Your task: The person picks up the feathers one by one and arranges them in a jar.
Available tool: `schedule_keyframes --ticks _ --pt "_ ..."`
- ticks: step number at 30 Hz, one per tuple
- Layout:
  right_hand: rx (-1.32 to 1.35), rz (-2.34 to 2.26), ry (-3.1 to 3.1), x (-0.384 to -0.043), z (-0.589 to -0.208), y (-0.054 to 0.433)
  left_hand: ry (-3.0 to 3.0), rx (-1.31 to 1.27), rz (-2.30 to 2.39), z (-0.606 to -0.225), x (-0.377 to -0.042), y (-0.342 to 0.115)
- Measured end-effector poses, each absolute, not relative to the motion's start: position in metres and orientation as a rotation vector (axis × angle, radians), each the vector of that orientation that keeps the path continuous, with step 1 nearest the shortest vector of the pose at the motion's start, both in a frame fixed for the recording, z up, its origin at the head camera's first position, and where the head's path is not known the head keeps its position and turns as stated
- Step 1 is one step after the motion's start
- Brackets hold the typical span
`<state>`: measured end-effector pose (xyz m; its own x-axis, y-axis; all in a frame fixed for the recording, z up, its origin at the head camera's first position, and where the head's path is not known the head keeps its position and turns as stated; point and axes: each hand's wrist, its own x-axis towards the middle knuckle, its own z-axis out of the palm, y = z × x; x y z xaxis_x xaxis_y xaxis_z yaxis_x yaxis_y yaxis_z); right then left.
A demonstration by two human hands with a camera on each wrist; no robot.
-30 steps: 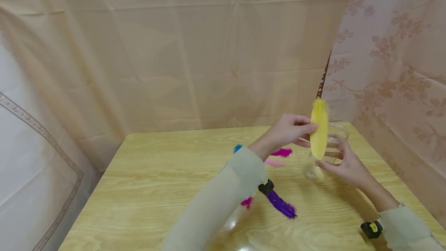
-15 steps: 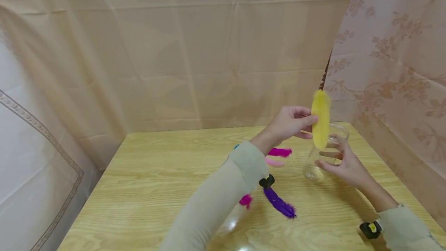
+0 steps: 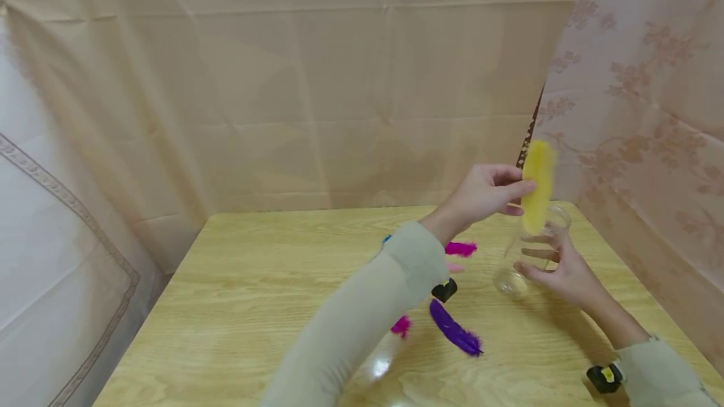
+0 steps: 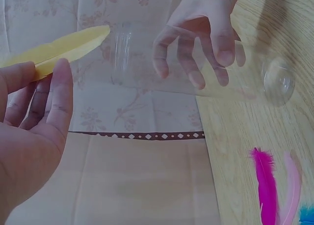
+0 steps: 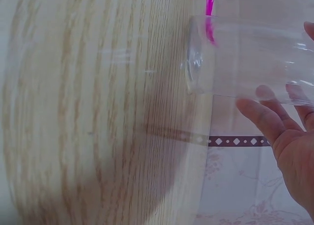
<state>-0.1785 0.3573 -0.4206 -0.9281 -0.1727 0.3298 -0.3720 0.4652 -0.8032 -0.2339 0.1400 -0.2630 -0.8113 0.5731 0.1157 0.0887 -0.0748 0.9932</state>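
Observation:
My left hand (image 3: 481, 196) pinches a yellow feather (image 3: 541, 171) between thumb and fingers. The feather is held upright, its lower end overlapping the mouth of a clear glass vase (image 3: 511, 282) in the head view. In the left wrist view, the feather's tip (image 4: 95, 36) lies just short of the vase's rim (image 4: 122, 53). My right hand (image 3: 568, 272) grips the vase around its side, thumb on the near face and fingers behind, seen through the glass. The vase's thick round base (image 5: 195, 60) is down at the table in the right wrist view.
Loose feathers lie on the wooden table (image 3: 254, 281): a purple one (image 3: 455, 330), a magenta one (image 3: 460, 249), a pale pink one (image 4: 292, 185), a blue one (image 4: 308, 215) and another magenta piece (image 3: 401, 326) beside the left sleeve. A beige curtain (image 3: 339, 80) hangs behind.
My left hand has risen and moved right with the yellow feather, bringing it over the vase's mouth. The right hand has kept its grip on the vase, nearly still.

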Motion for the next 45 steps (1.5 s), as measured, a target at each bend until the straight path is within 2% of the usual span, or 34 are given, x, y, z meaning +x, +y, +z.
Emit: schedule_keyframes --ticks 20,45 --pt "0.517 1.474 -2.488 -0.18 -0.421 0.355 2.096 0.836 1.916 -0.26 -0.233 0.145" --pt "0.487 1.48 -2.495 -0.175 -0.418 0.356 2.124 0.801 1.827 -0.267 -0.226 0.153"
